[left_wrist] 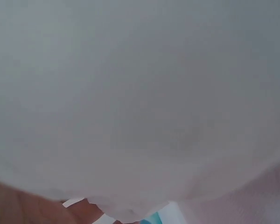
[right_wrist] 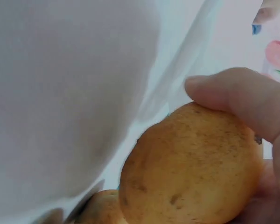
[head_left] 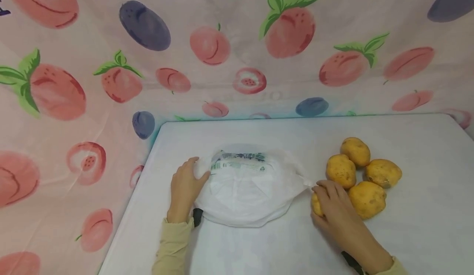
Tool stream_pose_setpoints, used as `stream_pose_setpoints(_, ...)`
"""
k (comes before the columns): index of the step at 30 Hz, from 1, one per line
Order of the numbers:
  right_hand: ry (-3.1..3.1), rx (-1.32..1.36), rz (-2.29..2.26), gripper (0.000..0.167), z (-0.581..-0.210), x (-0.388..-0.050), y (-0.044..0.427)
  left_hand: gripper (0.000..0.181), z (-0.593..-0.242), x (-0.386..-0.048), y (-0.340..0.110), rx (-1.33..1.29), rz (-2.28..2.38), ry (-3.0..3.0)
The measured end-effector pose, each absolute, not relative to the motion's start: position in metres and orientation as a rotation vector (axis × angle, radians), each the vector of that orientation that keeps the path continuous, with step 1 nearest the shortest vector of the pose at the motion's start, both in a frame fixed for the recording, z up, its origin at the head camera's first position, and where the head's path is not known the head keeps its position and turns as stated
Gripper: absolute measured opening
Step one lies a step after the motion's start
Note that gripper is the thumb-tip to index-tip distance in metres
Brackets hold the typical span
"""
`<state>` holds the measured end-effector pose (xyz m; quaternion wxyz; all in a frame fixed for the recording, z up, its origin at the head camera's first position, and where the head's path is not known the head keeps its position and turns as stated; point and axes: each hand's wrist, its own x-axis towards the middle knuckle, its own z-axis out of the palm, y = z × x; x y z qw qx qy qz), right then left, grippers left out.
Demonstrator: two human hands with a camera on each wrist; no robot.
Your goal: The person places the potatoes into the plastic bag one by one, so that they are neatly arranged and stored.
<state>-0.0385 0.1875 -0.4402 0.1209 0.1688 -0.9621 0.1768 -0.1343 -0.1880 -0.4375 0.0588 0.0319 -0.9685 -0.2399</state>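
Note:
A white plastic bag (head_left: 240,192) with green print lies puffed up on the table; it fills most of the left wrist view. My left hand (head_left: 186,188) touches the bag's left side, thumb and fingers spread. At the bag's right corner, my right hand (head_left: 338,215) grips a potato (head_left: 317,204), largely covered by the hand in the head view. The right wrist view shows that potato (right_wrist: 191,163) with the thumb laid along its top and the bag (right_wrist: 60,93) beside it.
Several more potatoes (head_left: 366,199) sit grouped just beyond and right of my right hand. The white table (head_left: 429,225) ends at a fruit-patterned cloth (head_left: 229,3) hanging behind it and on the left.

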Motion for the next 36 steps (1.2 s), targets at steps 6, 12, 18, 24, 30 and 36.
stream_pose_setpoints(6, -2.735, 0.495, 0.589, 0.047, -0.430, -0.042, 0.188, 0.054, -0.438, -0.135, -0.187, 0.082, -0.744, -2.928)
stream_pose_setpoints(12, -2.657, 0.523, 0.634, 0.051, -0.421, -0.045, 0.189, 0.050, -0.437, -0.136, -0.186, 0.069, -0.764, -2.921)
stream_pose_setpoints(18, -2.570, 0.547, 0.691, 0.047, -0.412, -0.045, 0.187, 0.048, -0.438, -0.135, -0.187, 0.085, -0.784, -2.928)
stream_pose_setpoints(24, -2.463, 0.593, 0.738, 0.056, -0.403, -0.046, 0.181, 0.048, -0.439, -0.134, -0.186, 0.093, -0.804, -2.925)
stream_pose_setpoints(30, -2.442, 0.628, 0.724, 0.059, -0.396, -0.050, 0.172, 0.047, -0.438, -0.135, -0.186, 0.067, -0.792, -2.923)
stream_pose_setpoints(36, -2.443, 0.663, 0.703, 0.060, -0.394, -0.053, 0.160, 0.046, -0.437, -0.134, -0.186, 0.061, -0.806, -2.931)
